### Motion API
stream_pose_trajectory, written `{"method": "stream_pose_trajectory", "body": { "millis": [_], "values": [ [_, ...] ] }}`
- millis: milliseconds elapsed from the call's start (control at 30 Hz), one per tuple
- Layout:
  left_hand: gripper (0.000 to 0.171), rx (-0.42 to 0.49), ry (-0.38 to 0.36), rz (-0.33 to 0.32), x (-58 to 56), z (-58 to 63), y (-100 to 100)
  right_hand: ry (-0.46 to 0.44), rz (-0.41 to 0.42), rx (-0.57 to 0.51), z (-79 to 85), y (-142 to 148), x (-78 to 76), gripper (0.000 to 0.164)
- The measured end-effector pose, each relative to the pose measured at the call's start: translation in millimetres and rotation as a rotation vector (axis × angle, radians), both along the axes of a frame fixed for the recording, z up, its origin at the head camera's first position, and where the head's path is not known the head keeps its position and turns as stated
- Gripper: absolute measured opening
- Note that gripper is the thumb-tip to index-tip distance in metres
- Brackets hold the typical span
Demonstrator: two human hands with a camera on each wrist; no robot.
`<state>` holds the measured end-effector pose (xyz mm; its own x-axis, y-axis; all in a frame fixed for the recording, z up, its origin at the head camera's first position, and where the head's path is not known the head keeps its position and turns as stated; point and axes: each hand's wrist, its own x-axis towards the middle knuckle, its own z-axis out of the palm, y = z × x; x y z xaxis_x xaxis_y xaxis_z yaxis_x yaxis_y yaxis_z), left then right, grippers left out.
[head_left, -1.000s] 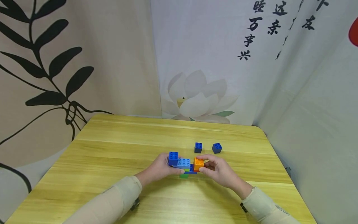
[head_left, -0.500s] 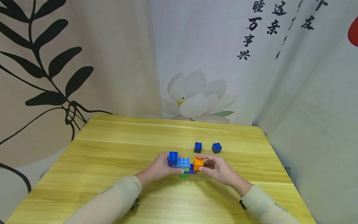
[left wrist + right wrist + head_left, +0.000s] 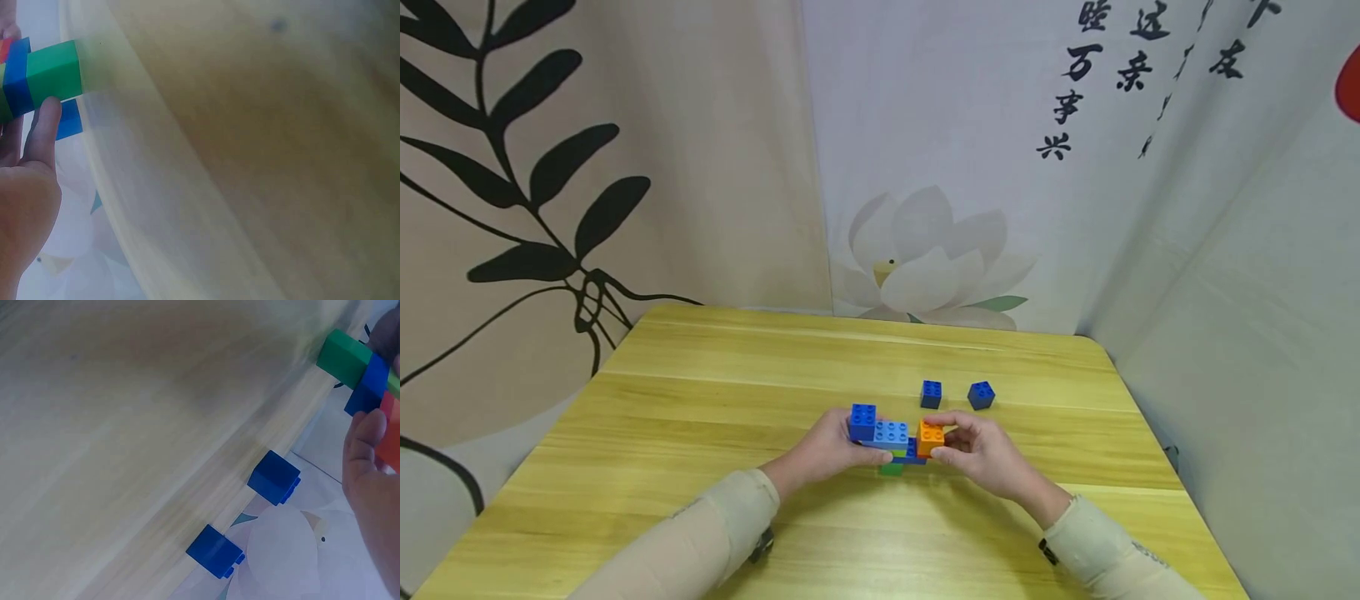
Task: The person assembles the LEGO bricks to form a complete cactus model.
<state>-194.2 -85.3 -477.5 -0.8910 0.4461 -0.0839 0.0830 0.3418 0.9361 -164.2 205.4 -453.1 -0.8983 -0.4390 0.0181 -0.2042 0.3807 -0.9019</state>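
Note:
A built stack of toy bricks is held between both hands over the table. My left hand point(image 3: 833, 446) grips its left side, thumb across the front. At the stack's upper left sits a dark blue brick point(image 3: 862, 422), beside the studs of a light blue brick point(image 3: 891, 434). Lime green shows below that, then a lower blue brick point(image 3: 912, 455) and a green brick point(image 3: 891, 470) at the bottom. My right hand point(image 3: 981, 454) pinches an orange brick point(image 3: 931, 437) at the right end, thumb in front and index finger on top. A red layer point(image 3: 387, 405) shows beside the orange in the right wrist view.
Two loose dark blue bricks, one on the left point(image 3: 931, 395) and one on the right point(image 3: 981, 396), stand behind the hands on the wooden table point(image 3: 760, 358). Printed curtains point(image 3: 737, 167) hang behind the table's far edge and along its right side.

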Motion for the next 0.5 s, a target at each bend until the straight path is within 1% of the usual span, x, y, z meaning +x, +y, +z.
{"method": "stream_pose_trajectory", "body": {
  "millis": [100,167,267,500],
  "values": [
    [0.048,-0.005,0.001,0.005,-0.4,-0.6,0.0,-0.004,0.015,0.002,-2.2,0.5,-0.3,0.043],
    [0.048,-0.011,0.0,0.009,-0.3,-0.9,0.2,-0.008,0.007,0.001,-3.5,1.0,-0.2,0.041],
    [0.047,-0.023,0.001,0.016,-0.3,-1.1,0.3,-0.019,-0.021,-0.011,-4.5,0.2,-0.3,0.039],
    [0.047,-0.018,0.005,0.017,0.0,-1.2,0.6,-0.049,-0.08,-0.063,-3.7,-3.8,-0.4,0.035]
  ]
}}
